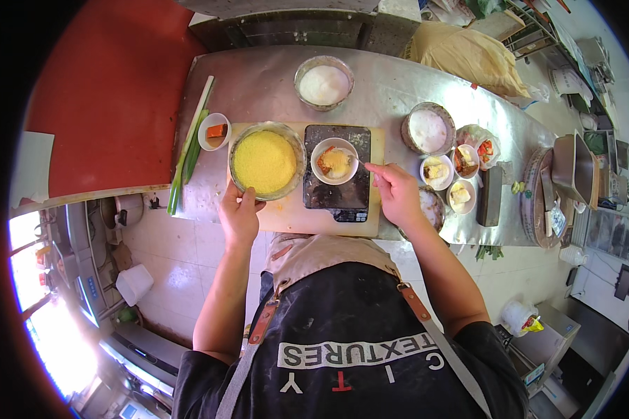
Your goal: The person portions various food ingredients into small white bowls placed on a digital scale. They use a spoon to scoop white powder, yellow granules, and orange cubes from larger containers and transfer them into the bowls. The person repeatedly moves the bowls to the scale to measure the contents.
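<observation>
My left hand [242, 209] grips the near rim of a metal bowl heaped with yellow granules [265, 161], which sits over a pale cutting board [288, 217]. In my right hand [396, 191] is the handle of a small metal spoon [358, 160]; its tip reaches into a white bowl [334, 161] holding red and yellowish seasonings. That white bowl stands on a black digital kitchen scale [337, 201], to the right of the metal bowl. The spoon's bowl end is hard to make out among the powders.
Green onions [191, 149] and a small bowl with an orange-red block [216, 131] lie at left. Beyond the board stands a metal bowl of white powder [324, 84]. At right are another such bowl [427, 129], several small seasoning bowls [436, 172], a dark rectangular block [489, 196] and a round chopping block [535, 209].
</observation>
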A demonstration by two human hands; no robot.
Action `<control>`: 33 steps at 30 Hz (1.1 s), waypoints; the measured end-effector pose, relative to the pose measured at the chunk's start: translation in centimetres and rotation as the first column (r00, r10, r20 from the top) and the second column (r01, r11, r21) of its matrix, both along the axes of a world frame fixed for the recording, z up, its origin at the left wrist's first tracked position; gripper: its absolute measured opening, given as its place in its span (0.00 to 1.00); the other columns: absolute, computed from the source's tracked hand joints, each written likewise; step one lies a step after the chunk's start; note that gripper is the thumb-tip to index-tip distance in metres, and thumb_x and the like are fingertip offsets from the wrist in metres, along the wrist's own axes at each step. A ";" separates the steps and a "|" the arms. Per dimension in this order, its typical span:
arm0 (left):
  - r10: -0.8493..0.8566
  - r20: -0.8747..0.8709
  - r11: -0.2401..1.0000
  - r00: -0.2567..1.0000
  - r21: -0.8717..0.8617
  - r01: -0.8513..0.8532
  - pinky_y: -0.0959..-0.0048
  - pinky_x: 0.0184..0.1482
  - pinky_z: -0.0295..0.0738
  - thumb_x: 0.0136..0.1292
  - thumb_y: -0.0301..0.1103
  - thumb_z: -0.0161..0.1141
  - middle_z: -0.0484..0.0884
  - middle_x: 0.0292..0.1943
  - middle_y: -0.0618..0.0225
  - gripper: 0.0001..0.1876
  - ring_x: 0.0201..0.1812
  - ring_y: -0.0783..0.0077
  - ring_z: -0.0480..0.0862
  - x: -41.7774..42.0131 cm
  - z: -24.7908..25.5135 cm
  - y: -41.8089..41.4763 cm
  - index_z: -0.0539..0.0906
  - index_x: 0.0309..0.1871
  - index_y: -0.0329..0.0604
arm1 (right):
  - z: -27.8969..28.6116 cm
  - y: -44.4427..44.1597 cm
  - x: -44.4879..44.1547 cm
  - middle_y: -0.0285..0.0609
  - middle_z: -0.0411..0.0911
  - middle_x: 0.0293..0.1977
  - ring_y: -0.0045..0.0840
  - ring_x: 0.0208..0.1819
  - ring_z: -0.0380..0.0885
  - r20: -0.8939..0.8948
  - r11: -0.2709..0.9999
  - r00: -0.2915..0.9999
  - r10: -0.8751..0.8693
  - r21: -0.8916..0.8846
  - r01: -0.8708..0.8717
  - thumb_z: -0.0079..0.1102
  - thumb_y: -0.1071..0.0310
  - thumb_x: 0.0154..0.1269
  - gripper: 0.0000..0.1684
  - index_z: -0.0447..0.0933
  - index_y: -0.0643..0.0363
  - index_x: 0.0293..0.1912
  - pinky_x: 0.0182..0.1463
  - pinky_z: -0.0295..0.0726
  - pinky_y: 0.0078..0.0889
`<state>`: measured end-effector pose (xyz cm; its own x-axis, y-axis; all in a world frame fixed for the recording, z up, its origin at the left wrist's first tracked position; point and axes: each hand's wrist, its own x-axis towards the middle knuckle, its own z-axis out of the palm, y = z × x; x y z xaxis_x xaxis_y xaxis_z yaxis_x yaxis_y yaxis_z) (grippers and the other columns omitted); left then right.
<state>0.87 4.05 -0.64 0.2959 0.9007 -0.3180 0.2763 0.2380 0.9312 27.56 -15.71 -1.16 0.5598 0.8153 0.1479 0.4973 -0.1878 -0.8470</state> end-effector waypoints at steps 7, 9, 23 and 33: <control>-0.147 -0.110 0.972 0.983 0.168 0.164 0.75 0.35 0.84 0.69 0.20 0.56 0.69 0.75 0.49 0.06 0.38 0.76 0.86 1.1 1.8 -1.3 0.79 0.41 0.23 | 5.4 2.3 -1.6 0.43 0.79 0.30 0.39 0.27 0.79 0.084 0.983 0.991 0.104 0.145 -0.116 0.59 0.76 0.68 0.15 0.84 0.54 0.52 0.30 0.77 0.38; -0.188 -0.088 0.957 0.978 0.209 0.202 0.75 0.34 0.82 0.69 0.20 0.57 0.69 0.75 0.51 0.05 0.38 0.76 0.87 1.3 1.4 -1.7 0.79 0.38 0.23 | 5.8 3.8 -2.7 0.44 0.79 0.30 0.39 0.27 0.79 0.119 0.974 0.982 0.144 0.157 -0.162 0.59 0.75 0.68 0.15 0.83 0.56 0.53 0.31 0.78 0.37; -0.126 0.106 0.986 0.986 -0.095 0.136 0.71 0.42 0.90 0.74 0.25 0.54 0.84 0.41 0.62 0.06 0.39 0.71 0.87 2.9 1.8 -2.6 0.79 0.44 0.29 | 2.5 3.6 -2.5 0.39 0.80 0.27 0.18 0.22 0.76 -0.884 0.998 0.467 -0.023 0.009 0.067 0.52 0.71 0.76 0.14 0.83 0.64 0.54 0.28 0.78 0.22; 0.020 0.033 0.996 0.999 -0.084 -0.017 0.72 0.40 0.90 0.74 0.27 0.55 0.84 0.35 0.61 0.07 0.34 0.70 0.88 -0.1 0.7 -0.4 0.76 0.37 0.36 | 1.2 0.5 -0.4 0.37 0.81 0.29 0.17 0.25 0.76 -0.756 0.993 0.646 -0.102 -0.038 0.112 0.53 0.70 0.77 0.14 0.83 0.62 0.55 0.30 0.76 0.21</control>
<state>0.81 3.60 0.10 0.2914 0.8770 -0.3821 0.2394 0.3199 0.9167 27.19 -15.22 0.06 0.5644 0.7439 -0.3579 -0.3391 -0.1864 -0.9221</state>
